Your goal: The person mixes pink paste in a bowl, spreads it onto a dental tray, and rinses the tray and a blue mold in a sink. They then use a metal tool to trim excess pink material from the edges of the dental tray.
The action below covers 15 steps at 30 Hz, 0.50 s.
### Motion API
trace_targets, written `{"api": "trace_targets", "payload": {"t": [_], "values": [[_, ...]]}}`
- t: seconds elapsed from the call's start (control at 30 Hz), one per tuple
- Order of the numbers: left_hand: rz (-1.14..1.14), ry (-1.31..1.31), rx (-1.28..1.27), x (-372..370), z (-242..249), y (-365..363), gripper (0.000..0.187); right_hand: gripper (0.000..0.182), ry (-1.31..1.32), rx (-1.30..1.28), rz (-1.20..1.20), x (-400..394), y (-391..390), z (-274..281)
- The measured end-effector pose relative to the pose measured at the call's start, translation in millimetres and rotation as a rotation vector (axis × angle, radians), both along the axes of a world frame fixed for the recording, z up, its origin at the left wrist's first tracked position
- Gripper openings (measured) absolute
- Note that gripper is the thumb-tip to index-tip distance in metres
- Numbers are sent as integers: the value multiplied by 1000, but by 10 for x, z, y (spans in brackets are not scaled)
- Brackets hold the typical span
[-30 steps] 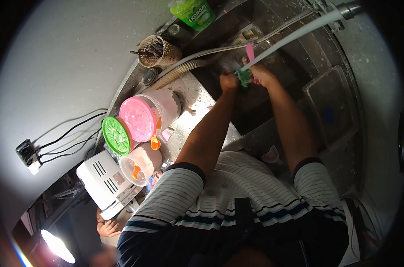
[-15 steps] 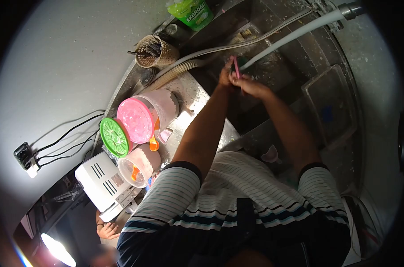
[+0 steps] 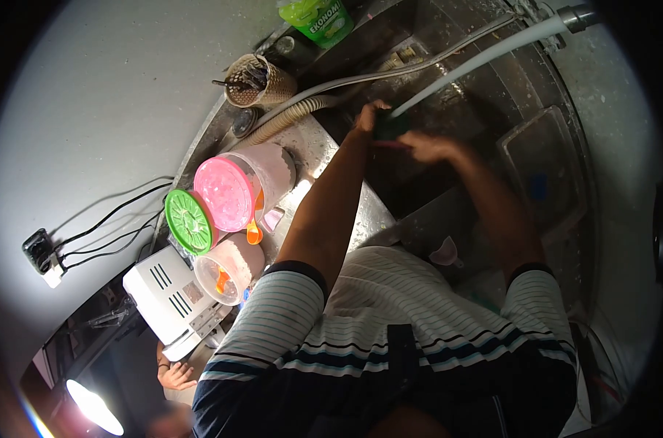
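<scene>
Over the dark sink point(image 3: 485, 146), my left hand point(image 3: 372, 115) is closed on the edge of a dark green, bowl-like thing point(image 3: 391, 128), largely in shadow. My right hand point(image 3: 430, 148), smeared by motion, is just to its right, closed on a thin pink tool point(image 3: 390, 144) that points left below the green thing. The tool's exact kind is hidden by blur. A pale stream point(image 3: 477, 67), apparently water, runs from the pipe end point(image 3: 576, 17) at the upper right down to the green thing between my hands.
Left of my left arm, a counter point(image 3: 313, 150) holds a pink-lidded tub point(image 3: 224, 193), a green lid point(image 3: 188, 223), a tub with an orange scoop point(image 3: 229, 266) and a white machine point(image 3: 171, 299). A woven cup point(image 3: 258, 80) holds tools. Another person's hand point(image 3: 177, 376) rests at lower left.
My hands have moved apart: the right went right and slightly down, the left slightly left. The pink tool has swung from upright to nearly level, and more of the green thing shows.
</scene>
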<state>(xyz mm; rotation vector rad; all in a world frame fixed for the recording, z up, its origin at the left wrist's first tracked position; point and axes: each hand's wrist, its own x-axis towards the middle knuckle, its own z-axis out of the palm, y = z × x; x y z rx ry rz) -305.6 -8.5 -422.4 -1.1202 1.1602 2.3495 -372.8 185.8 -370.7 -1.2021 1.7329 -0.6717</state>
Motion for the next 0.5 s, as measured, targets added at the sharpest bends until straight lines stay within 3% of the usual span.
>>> {"api": "trace_targets", "payload": {"t": [0.03, 0.07, 0.13, 0.23, 0.27, 0.33, 0.37, 0.43, 0.47, 0.5], "values": [[22, -53, -144, -24, -14, -35, 30, 25, -77, -202, 83, -120, -1, -47], [24, -53, -145, -16, 157, -25, 30, 30, -249, 218, -113, -222, -14, 445], [127, -107, 99, -20, 710, 72, 29, 34, -265, 507, -439, -373, -132, 685], [195, 115, -71, -37, 682, 324, 30, 39, -241, 550, -588, -273, -404, 510], [197, 135, -32, -90, 188, 282, 30, 39, -245, 551, -592, -188, -429, 246], [198, 172, 45, -189, -758, 203, 32, 41, 434, 369, -538, -56, -505, -265], [254, -7, -9, -171, -266, 280, 23, 41, 438, 368, -538, 10, -542, -236], [281, -15, -38, -118, -73, 273, 27, 38, 726, 182, -173, 209, -614, -232], [306, -23, -69, -119, -55, 270, 32, 38, 731, 180, -171, 111, -592, -256], [313, -23, -69, -89, -38, 289, 32, 35, 319, 217, -439, -12, -549, -277]]}}
